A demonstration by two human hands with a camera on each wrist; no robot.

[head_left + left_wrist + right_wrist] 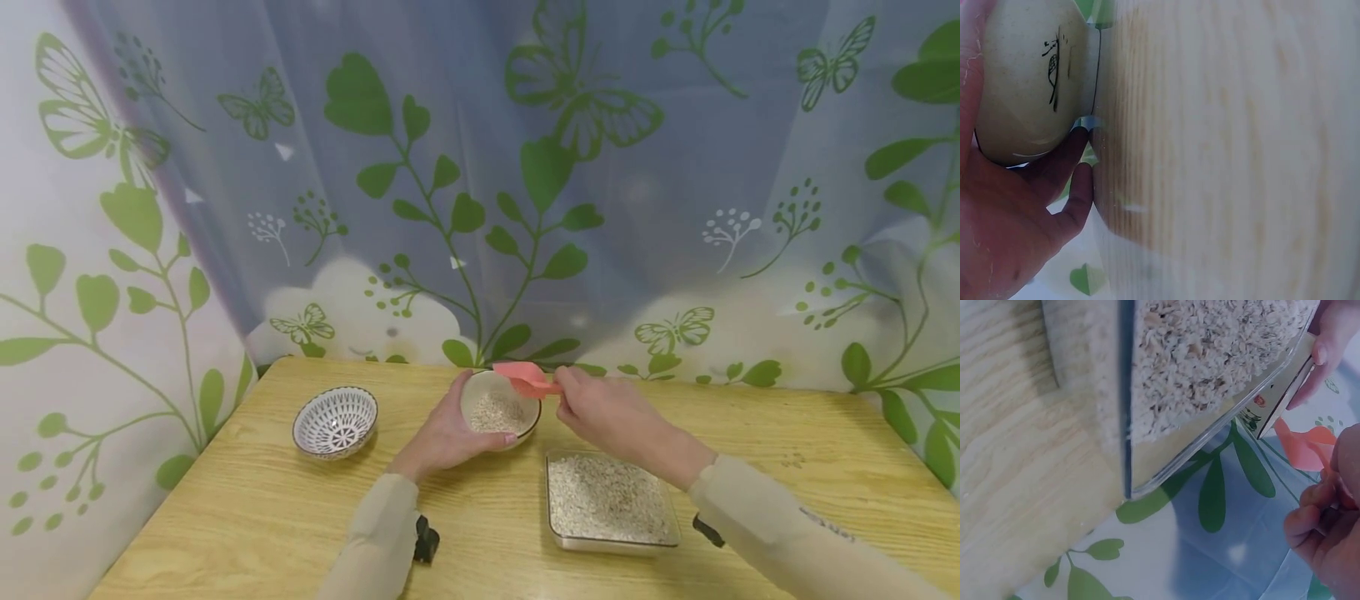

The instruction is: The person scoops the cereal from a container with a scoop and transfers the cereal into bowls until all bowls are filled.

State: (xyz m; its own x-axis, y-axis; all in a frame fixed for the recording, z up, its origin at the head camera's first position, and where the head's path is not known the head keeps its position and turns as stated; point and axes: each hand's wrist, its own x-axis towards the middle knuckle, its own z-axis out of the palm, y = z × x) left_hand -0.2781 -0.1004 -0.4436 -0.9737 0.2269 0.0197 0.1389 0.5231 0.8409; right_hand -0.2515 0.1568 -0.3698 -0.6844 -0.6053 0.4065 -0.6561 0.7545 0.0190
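The fingers [501,439] of the left hand [444,433] are curled round the near side of a cream bowl [500,410], thumb on the rim and the rest under its belly, as the left wrist view shows, so the bowl is cradled and tipped slightly toward the person rather than sitting flat. The fingers [567,385] of the right hand [607,415] pinch the handle of a pink scoop [525,379], whose blade sits over the far rim of the bowl, above the oat flakes already inside. Just to the near right of the bowl, on the wooden worktop [247,500], lies a shallow clear tray [611,502] holding a level bed of the same flakes (the right wrist view shows them reaching close to its wall). Well to the left of the bowl stands a second, patterned bowl [335,421] with nothing visible in it. Behind the bowl hangs a curtain [480,167] printed with leaves and butterflies. The step in hand looks like emptying a scoopful into the bowl; to do it well, I would keep the bowl steady and its mouth under the blade, turn the scoop slowly from the wrist so flakes slide off inside the rim, and keep the blade low, since light flakes scatter easily.
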